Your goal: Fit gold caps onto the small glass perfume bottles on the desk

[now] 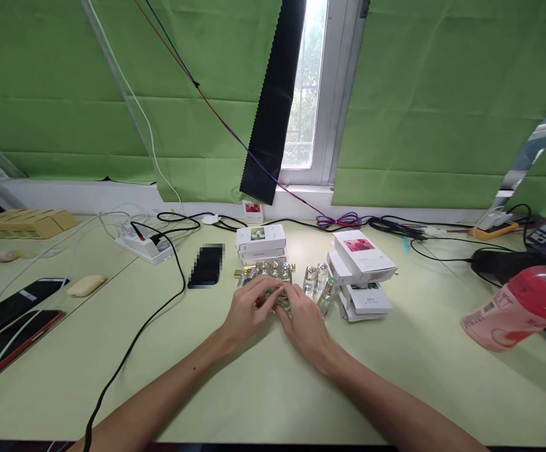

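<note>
My left hand (251, 306) and my right hand (305, 320) meet in the middle of the table. Their fingers are curled inward, tips nearly touching, around small clear glass bottles partly hidden beneath them. Just beyond the fingertips, several glass bottles (275, 270) with metallic-looking tops stand in a row. Gold and silver small pieces (240, 274) lie beside my left fingers. To the right of my right hand are two upright glass bottles (310, 280) and a tilted one with a greenish top (328, 297).
White boxes (261, 237) are stacked behind the bottles, with more white boxes (363, 254) piled at right. A dark phone (207, 267), a power strip (145, 248) and a black cable (147, 320) lie left. At far right is a pink bottle (513, 307).
</note>
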A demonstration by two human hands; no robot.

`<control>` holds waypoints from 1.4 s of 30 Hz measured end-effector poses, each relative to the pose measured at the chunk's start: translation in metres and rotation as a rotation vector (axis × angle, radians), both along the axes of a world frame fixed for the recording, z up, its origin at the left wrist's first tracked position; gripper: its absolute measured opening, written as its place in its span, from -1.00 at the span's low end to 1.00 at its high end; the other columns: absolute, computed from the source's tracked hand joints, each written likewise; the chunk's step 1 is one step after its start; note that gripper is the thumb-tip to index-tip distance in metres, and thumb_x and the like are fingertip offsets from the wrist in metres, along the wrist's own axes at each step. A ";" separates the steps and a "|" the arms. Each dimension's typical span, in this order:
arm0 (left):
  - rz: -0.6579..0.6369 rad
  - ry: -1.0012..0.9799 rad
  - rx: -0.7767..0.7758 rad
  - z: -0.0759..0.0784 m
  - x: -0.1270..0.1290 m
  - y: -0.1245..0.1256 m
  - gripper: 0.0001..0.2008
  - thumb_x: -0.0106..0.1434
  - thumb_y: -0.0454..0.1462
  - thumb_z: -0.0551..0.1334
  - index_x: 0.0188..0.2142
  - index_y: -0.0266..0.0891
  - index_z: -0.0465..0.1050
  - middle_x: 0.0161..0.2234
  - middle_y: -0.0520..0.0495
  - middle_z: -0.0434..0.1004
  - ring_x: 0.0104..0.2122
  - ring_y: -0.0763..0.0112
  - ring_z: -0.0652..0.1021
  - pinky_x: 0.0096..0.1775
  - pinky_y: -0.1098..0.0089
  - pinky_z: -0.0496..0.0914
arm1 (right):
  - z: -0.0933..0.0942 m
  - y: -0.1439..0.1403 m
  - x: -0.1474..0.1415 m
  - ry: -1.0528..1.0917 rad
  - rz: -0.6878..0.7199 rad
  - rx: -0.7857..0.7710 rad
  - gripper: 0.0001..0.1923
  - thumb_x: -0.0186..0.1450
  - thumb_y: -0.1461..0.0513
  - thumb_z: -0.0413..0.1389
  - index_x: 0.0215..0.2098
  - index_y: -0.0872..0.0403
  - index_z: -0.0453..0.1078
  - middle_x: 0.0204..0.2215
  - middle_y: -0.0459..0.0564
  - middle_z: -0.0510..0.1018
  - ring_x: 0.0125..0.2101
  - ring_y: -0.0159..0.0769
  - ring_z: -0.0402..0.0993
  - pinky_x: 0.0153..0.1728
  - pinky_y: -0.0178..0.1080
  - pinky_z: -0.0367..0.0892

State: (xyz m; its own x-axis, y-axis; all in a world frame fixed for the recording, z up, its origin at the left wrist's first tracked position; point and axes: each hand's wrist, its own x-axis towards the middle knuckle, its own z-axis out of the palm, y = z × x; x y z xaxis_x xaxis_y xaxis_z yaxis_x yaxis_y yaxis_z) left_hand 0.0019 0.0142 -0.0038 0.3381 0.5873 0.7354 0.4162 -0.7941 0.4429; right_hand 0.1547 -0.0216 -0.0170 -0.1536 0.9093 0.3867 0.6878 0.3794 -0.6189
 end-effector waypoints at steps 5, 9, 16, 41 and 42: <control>-0.022 -0.068 -0.030 -0.004 -0.001 0.004 -0.90 0.36 -0.31 0.24 -0.22 -0.23 0.56 -0.20 -0.14 0.64 -0.27 0.37 0.62 -0.49 0.51 0.44 | 0.001 0.000 -0.001 -0.008 0.000 -0.007 -0.70 0.40 0.31 0.08 0.09 0.07 0.33 -0.10 0.07 0.54 -0.14 -0.14 0.55 -0.21 -0.19 0.43; -0.046 -0.074 -0.087 -0.002 -0.002 0.004 -0.88 0.37 -0.31 0.24 -0.24 -0.22 0.58 -0.22 -0.14 0.65 -0.29 0.38 0.62 -0.49 0.50 0.44 | -0.001 0.002 -0.001 -0.008 0.000 -0.004 -0.70 0.40 0.30 0.08 0.10 0.07 0.33 -0.09 0.07 0.53 -0.13 -0.13 0.55 -0.21 -0.18 0.43; -0.065 -0.057 -0.039 0.001 -0.003 0.006 -0.88 0.36 -0.35 0.23 -0.27 -0.22 0.58 -0.23 -0.13 0.63 -0.35 0.44 0.60 -0.48 0.51 0.43 | 0.002 -0.001 -0.001 -0.007 -0.005 -0.016 -0.72 0.41 0.29 0.07 0.09 0.07 0.33 -0.10 0.08 0.53 -0.13 -0.10 0.56 -0.19 -0.15 0.45; -0.077 0.087 -0.117 0.007 -0.008 0.007 -0.85 0.40 -0.30 0.18 -0.25 -0.21 0.55 -0.22 -0.09 0.61 -0.35 0.47 0.55 -0.50 0.54 0.36 | 0.001 0.000 -0.001 -0.009 -0.003 -0.018 -0.68 0.41 0.29 0.08 0.12 0.09 0.32 -0.07 0.10 0.54 -0.10 -0.08 0.55 -0.17 -0.15 0.44; -0.083 0.088 -0.138 0.009 -0.008 0.007 -0.84 0.40 -0.30 0.18 -0.26 -0.22 0.55 -0.23 -0.08 0.60 -0.35 0.46 0.55 -0.50 0.55 0.36 | 0.002 0.000 -0.001 -0.008 -0.004 -0.019 -0.68 0.40 0.29 0.08 0.12 0.09 0.32 -0.07 0.10 0.54 -0.10 -0.08 0.55 -0.17 -0.15 0.44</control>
